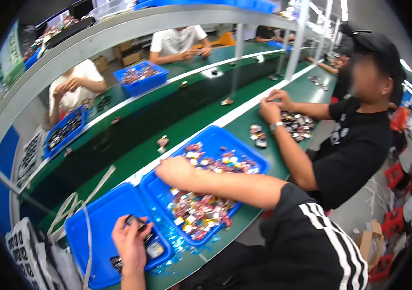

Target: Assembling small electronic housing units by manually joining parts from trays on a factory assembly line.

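My left hand (129, 239) is closed around a small glossy black part (136, 222), above a blue tray (81, 227). Black pieces and a silvery round piece (155, 250) lie in that tray, partly behind my hand. My right arm crosses a second blue tray (257, 153), heaped with small components (201, 212) in reddish-brown, white and yellow. At this tray's belt-side edge my right hand (174, 171) is curled closed; its fingertips and anything in them are hidden.
A green conveyor belt (138, 140) with scattered small parts runs past the trays. To my right a co-worker in black (360, 130) handles parts beside a pile of components (298, 124). A pale strap (89, 237) droops over the left tray. Blue bins (140, 89) stand across the belt.
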Motion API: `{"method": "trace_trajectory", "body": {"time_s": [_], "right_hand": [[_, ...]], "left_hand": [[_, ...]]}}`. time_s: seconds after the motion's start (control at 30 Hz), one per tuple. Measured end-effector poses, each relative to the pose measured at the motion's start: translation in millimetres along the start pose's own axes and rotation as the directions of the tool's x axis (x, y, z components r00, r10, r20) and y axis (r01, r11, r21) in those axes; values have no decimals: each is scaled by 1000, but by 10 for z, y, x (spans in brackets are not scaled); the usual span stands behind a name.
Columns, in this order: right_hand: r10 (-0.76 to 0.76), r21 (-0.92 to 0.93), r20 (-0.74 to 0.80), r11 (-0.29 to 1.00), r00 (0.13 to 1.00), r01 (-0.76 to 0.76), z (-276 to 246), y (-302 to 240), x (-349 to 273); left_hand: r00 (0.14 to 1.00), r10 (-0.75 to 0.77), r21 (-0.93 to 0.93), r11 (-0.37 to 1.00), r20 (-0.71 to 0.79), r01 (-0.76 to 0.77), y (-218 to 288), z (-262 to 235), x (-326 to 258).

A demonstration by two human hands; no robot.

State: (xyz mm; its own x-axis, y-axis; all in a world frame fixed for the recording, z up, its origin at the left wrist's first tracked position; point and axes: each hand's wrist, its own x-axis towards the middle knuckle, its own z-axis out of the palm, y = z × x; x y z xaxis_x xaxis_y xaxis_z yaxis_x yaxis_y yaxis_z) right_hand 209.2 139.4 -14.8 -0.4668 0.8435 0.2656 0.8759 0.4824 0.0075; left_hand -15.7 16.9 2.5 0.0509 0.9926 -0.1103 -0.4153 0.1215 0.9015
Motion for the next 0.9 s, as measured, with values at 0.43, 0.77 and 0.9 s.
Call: {"method": "trace_trajectory", "body": {"time_s": [0.43, 0.77, 0.9], "right_hand": [[127, 971, -88, 234, 988, 56, -717, -849, -661], [166, 993, 21, 109, 986, -40, -722, -914, -680], [124, 987, 33, 151, 992, -52, -732, -828, -683]], "left_hand": [[975, 102, 160, 978, 196, -134, -70, 8, -85], [943, 264, 288, 904, 205, -316, -130, 29, -124], [915, 300, 412, 823, 269, -391, -70, 86, -103]]}}
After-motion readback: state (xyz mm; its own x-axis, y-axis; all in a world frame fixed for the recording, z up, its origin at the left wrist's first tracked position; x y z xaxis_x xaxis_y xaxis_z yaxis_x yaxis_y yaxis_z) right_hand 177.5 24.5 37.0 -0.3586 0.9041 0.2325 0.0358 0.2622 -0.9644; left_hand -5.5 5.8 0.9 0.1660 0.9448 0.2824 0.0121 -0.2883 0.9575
